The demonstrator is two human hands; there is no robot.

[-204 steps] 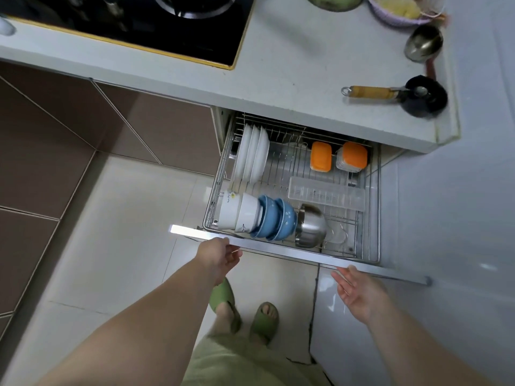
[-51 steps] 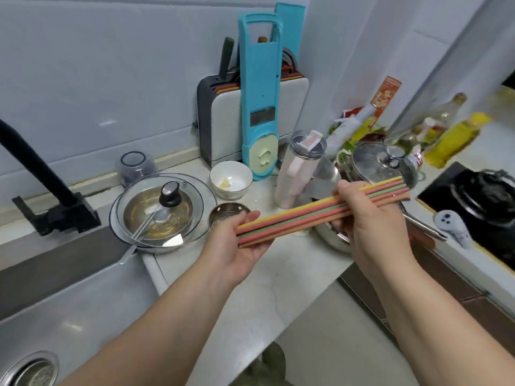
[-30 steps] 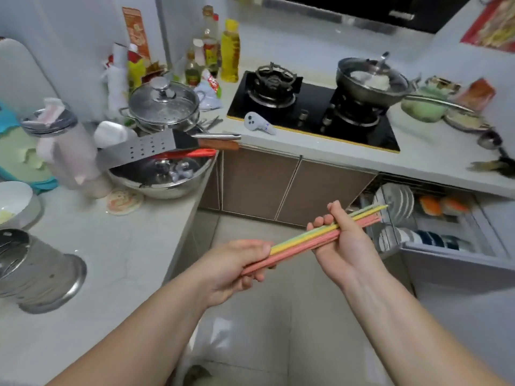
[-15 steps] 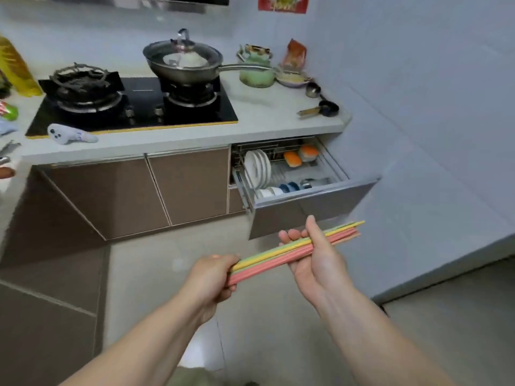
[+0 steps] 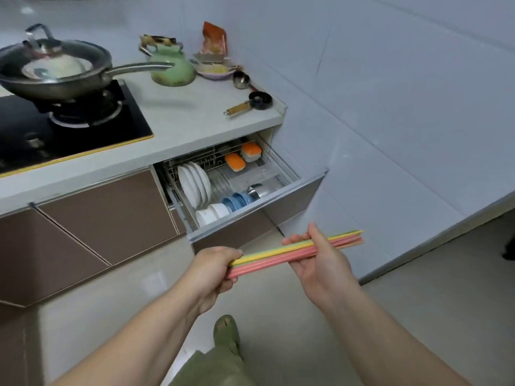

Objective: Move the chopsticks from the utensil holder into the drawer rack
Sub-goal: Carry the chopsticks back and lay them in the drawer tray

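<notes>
Pink-yellow chopsticks (image 5: 278, 253) were gripped by left hand (image 5: 213, 267) and right hand (image 5: 317, 257); loose bundle could fan out, missing rack (image 5: 223, 174).

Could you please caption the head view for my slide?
Both hands hold coloured chopsticks before the open drawer rack.

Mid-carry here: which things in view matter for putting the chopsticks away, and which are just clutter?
For the job: chopsticks, left hand, right hand, open drawer rack.

Lying about: wok, green kettle, ladle, small black pan, plates, bowls.
</notes>
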